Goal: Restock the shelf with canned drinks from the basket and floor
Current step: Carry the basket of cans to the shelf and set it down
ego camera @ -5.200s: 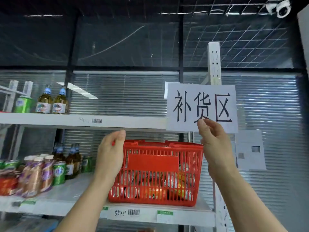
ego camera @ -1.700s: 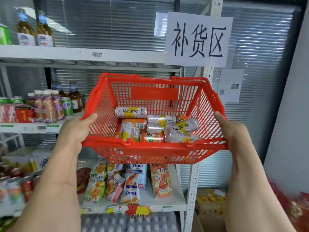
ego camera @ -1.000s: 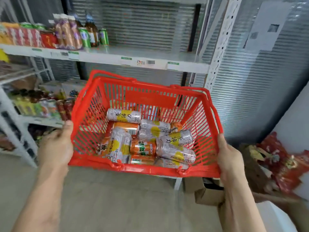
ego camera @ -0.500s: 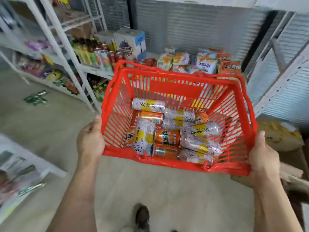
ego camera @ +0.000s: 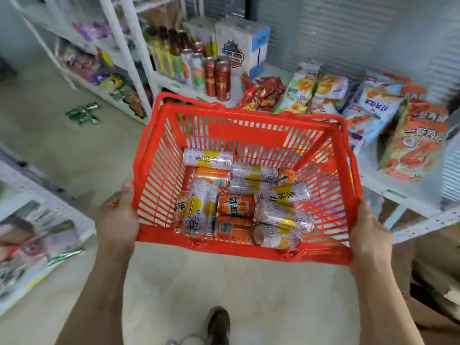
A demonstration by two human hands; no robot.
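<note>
Cans (ego camera: 245, 195) were piled on their sides in the bottom of a red plastic basket (ego camera: 321, 255), which was held above the pale floor (ego camera: 199, 277), in front of a low white shelf (ego camera: 403, 195). About seven silver cans with yellow patches and black Chinese characters were counted, together with about four orange cans (ego camera: 236, 204); an exact count was prevented by overlap. On one silver can Latin letters resembling "CHI CO" could be partly made out, while the orange label bore white Chinese script too blurred to be read with certainty.

The basket's near-left corner was gripped by the left hand (ego camera: 118, 215), thumb over the rim. The near-right corner was clasped by the right hand (ego camera: 371, 232), fingers curled beneath.

On the shelf, two tall red cans (ego camera: 219, 78) were stood upright beside a white carton (ego camera: 242, 43), and several snack bags (ego camera: 413, 145) were laid flat. Green packets (ego camera: 83, 113) were scattered on the floor, and one shoe (ego camera: 219, 324) was seen below.
</note>
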